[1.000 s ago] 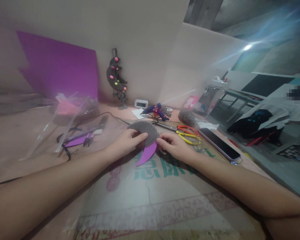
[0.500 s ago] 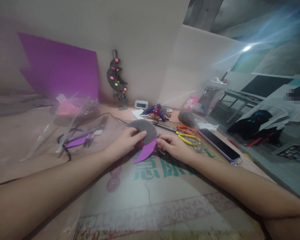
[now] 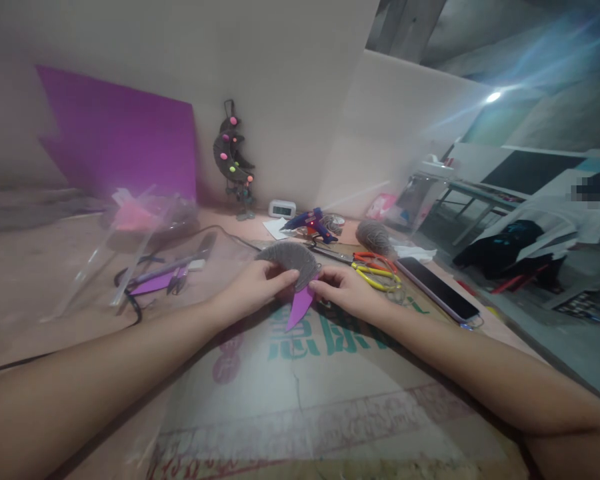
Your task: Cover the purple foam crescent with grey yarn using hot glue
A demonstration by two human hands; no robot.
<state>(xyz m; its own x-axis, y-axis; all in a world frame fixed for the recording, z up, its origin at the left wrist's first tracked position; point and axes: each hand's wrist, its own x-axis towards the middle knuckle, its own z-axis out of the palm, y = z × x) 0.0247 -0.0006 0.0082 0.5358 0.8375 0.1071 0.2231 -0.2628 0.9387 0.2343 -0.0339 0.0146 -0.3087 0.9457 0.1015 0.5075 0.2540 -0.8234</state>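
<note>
A purple crescent-shaped card is wrapped over most of its length in grey yarn; its bare purple tip points down toward me. My left hand grips the wrapped part, thumb on top and fingers behind it. At the border between yarn and bare card, my right hand is closed in a pinch, with a small loop of the grey yarn showing at its fingertips. The right fingertips touch or nearly touch the purple edge. Both hands are over a printed cardboard sheet.
Behind the hands lie a blue glue gun, a white digital clock and a grey yarn ball. Scissors with yellow and orange handles and a phone are at right. A decorated crescent hangs on the wall near purple card.
The crescent has turned, its bare tip swinging right and now pointing more steeply down. Less purple shows. My right hand has shifted slightly left, closer to the left thumb.
</note>
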